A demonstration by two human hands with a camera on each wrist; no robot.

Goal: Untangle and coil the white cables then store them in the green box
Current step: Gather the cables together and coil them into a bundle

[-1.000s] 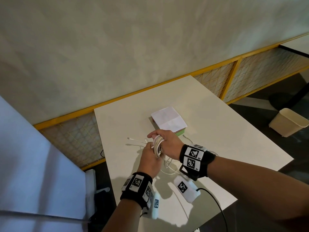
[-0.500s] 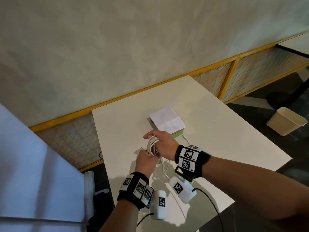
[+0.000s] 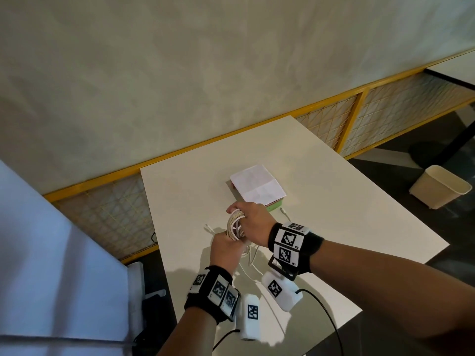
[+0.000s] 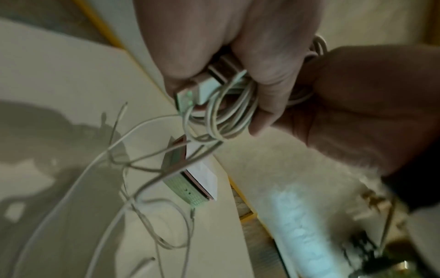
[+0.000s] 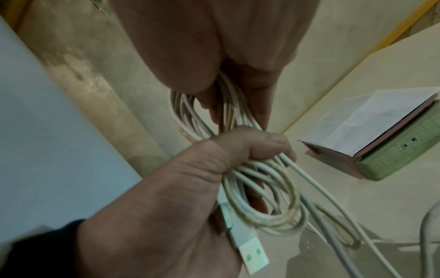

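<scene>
A coil of white cable [image 3: 234, 224] stands upright over the white table [image 3: 334, 201]. My right hand [image 3: 250, 222] grips its upper part, fingers through the loops [image 5: 221, 112]. My left hand [image 3: 226, 249] grips the lower part, with the USB plug [image 4: 195, 90] sticking out of the fist [image 5: 247, 250]. Loose tails [image 3: 250, 258] hang from the coil onto the table, tangled [image 4: 142, 169]. One small plug end [image 3: 208, 227] lies to the left. The green box [image 3: 273, 206] sits just behind my hands, covered by a white sheet [image 3: 257, 186].
Another cable end [image 3: 284, 213] lies by the box's right corner. A yellow-framed mesh fence [image 3: 359, 119] runs behind the table. A beige bin [image 3: 440, 186] stands on the floor at right. A pale panel [image 3: 51, 253] is at left.
Both hands kept hold of the coil. The left hand dipped under it and came back up against its lower end. The small plug end shows again to the left.
</scene>
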